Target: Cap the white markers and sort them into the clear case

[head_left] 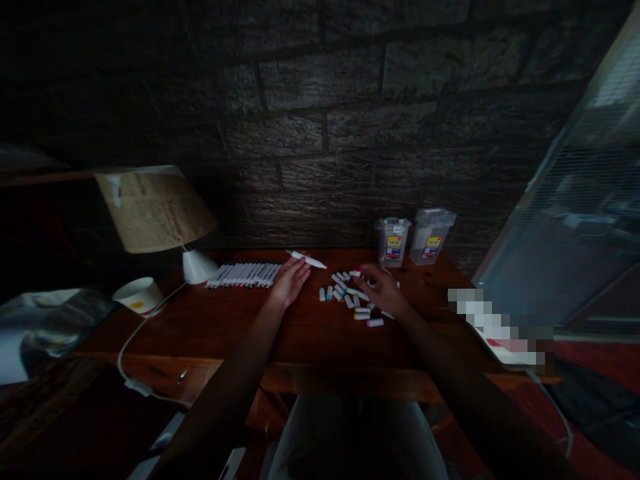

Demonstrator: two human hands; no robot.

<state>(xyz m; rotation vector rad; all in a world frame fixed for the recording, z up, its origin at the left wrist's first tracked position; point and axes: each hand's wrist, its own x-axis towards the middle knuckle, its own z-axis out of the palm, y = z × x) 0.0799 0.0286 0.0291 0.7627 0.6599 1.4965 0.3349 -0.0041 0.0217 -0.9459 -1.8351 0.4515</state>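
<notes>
My left hand [291, 280] is closed around a white marker [309, 259] with a red tip pointing right; no cap covers that end. Between the fingers of my right hand [381, 291] is a marker cap [355, 273] with a red end, held a short way right of the marker's tip. Beneath and beside my right hand lies a loose group of white caps [349, 301] with coloured ends, some purple, yellow and teal. To the left of my left hand, a row of white markers [245, 274] lies side by side on the wooden table [320, 340].
Two clear plastic containers [393, 241] with yellow labels stand at the back right. A lamp [160, 210] and a white cup [139, 296] are on the left, with a cord [121, 357] over the front edge. A blurred-out object [500, 330] lies at the right edge. A stone wall rises behind.
</notes>
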